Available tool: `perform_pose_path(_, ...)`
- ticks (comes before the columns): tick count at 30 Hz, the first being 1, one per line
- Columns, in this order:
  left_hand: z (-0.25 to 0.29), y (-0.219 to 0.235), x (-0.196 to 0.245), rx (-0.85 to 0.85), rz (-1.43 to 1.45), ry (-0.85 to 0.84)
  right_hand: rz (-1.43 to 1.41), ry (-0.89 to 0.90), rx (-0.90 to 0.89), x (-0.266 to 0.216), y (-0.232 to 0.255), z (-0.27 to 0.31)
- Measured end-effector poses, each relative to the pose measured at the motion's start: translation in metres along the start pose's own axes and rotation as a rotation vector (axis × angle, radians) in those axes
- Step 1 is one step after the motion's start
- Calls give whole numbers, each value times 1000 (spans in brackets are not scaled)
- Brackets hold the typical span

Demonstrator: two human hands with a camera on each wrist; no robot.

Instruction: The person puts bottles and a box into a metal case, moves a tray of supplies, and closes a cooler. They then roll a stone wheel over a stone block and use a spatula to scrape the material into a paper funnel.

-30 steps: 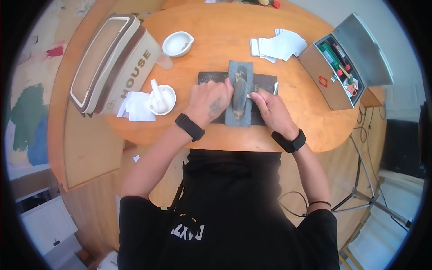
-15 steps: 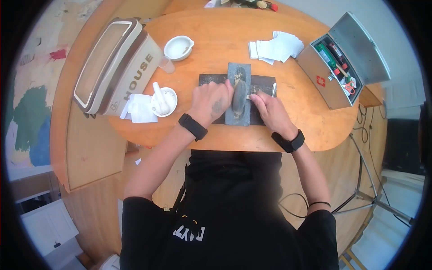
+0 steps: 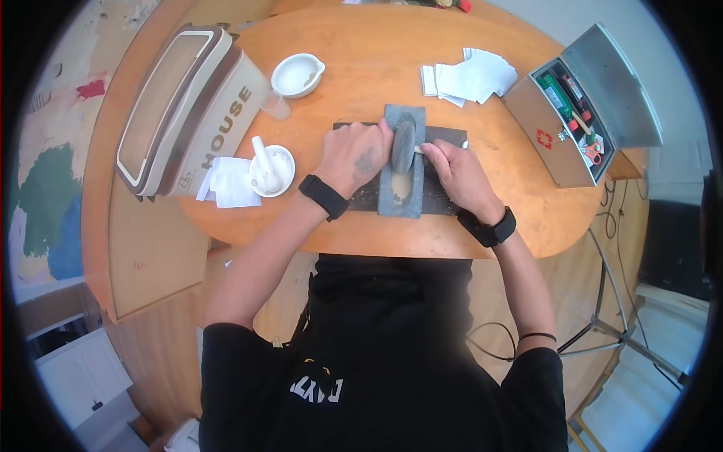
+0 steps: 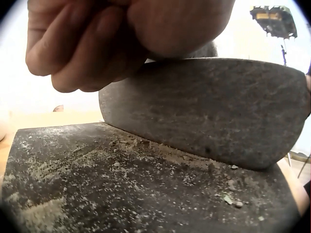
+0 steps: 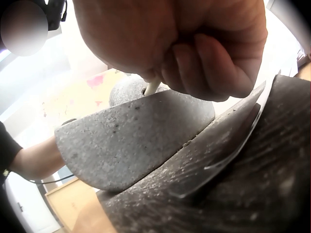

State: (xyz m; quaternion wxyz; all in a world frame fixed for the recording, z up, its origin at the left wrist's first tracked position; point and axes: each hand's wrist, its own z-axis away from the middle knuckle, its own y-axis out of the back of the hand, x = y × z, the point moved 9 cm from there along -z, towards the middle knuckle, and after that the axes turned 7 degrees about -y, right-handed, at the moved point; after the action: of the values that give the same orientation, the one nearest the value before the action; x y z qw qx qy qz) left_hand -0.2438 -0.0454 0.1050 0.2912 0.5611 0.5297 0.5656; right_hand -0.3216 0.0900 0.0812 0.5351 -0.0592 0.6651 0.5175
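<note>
Stone wheel (image 3: pixel 403 151) upright, or close to it, in the far half of the grey trough (image 3: pixel 389 202); near half of the hollow exposed. I make the trough's long axis run away from the body, probably so both arms can push and draw evenly. Dark board (image 3: pixel 366 197) lies under it, likely to catch spill: pale crumbs (image 4: pixel 116 165) sit beside the trough's curved base.

Right hand (image 3: pixel 461 177) grasps the pale handle (image 3: pixel 420 149), fingers curled under. Left hand (image 3: pixel 354 160) clenched at the wheel's other side; handle end hidden there, but I judge it grasped too, the paired grip keeping the wheel from tipping.

Forearms reach in from the near edge, converging, elbows bent outward, both wrists low over the board. Metal spoon (image 3: pixel 465 144) lies by the right hand.
</note>
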Motion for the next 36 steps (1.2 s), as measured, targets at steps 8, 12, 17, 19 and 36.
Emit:
perform_pose_path(8,4,1,2,5,23,-24,2,0,-1,0,-1,2)
perform_pose_path(12,9,2,4,19,25,-30,-12,-1,1,-1,-1,8)
perform_pose_path(17,14,5,7,-12,47,-13,-54,17,18,-1,-2,13)
perform_pose_path(19,15,4,8,-16,38,-8,-51,-14,-12,1,-4,16)
perform_pose_path(36,27,10,14,36,51,-45,-59,12,6,0,-7,27)
